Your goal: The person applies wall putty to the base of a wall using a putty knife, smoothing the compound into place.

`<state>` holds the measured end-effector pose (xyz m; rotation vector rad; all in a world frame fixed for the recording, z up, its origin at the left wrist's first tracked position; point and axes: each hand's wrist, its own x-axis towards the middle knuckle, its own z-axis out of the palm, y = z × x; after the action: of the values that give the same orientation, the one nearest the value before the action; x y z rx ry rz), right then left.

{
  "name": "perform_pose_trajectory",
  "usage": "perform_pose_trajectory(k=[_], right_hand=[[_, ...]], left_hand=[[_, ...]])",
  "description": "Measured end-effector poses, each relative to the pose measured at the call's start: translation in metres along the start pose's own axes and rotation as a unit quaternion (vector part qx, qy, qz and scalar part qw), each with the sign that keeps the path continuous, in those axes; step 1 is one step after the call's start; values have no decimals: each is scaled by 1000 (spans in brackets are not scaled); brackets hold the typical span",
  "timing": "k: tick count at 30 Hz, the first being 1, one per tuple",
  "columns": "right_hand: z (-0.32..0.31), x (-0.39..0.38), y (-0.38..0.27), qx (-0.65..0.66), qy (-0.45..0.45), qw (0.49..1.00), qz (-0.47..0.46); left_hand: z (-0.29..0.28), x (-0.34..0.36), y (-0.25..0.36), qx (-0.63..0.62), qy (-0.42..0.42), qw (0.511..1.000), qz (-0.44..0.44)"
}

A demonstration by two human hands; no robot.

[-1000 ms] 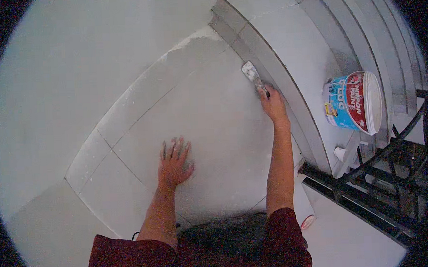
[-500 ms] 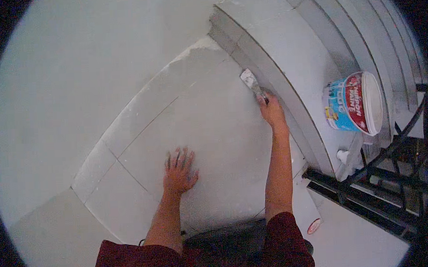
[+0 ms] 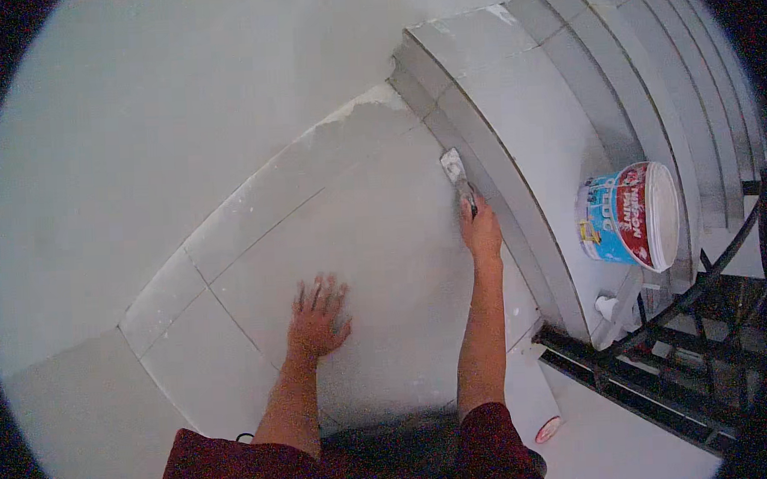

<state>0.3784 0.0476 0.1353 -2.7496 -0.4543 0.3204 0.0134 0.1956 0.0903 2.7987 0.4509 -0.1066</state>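
Observation:
My right hand (image 3: 483,233) is closed around the handle of a putty knife (image 3: 454,166). Its blade carries whitish residue and points up and slightly left, close to the base of the lowest step's riser (image 3: 481,132). Whether the blade touches the tile is hard to tell. Lower and to the left, my left hand (image 3: 317,321) rests with fingers spread on the grey tiled floor (image 3: 383,239), holding nothing. Smudges mark its fingers.
A blue, white and red paint bucket (image 3: 629,216) stands on a tiled step at right. Beside it is a white cylindrical piece (image 3: 607,305). Black metal railing (image 3: 663,364) borders the lower right. A red-and-white round object (image 3: 547,429) lies below. A pale wall (image 3: 157,147) rises at left.
The whole view has shifted, so the steps and bucket sit lower in the picture. My right hand keeps its hold on the putty knife; my left hand stays spread on the floor.

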Motion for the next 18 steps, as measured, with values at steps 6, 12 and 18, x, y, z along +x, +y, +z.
perform_pose_trajectory(k=[6,12,18], right_hand=[[17,-17,16,68,-14,997,41],[17,3,22,39,30,999,-23],[11,-2,34,48,16,999,-13]], left_hand=[[-3,7,6,-23,11,1000,15],[-4,6,8,-20,-3,1000,9],[-2,4,0,-16,-4,1000,0]])
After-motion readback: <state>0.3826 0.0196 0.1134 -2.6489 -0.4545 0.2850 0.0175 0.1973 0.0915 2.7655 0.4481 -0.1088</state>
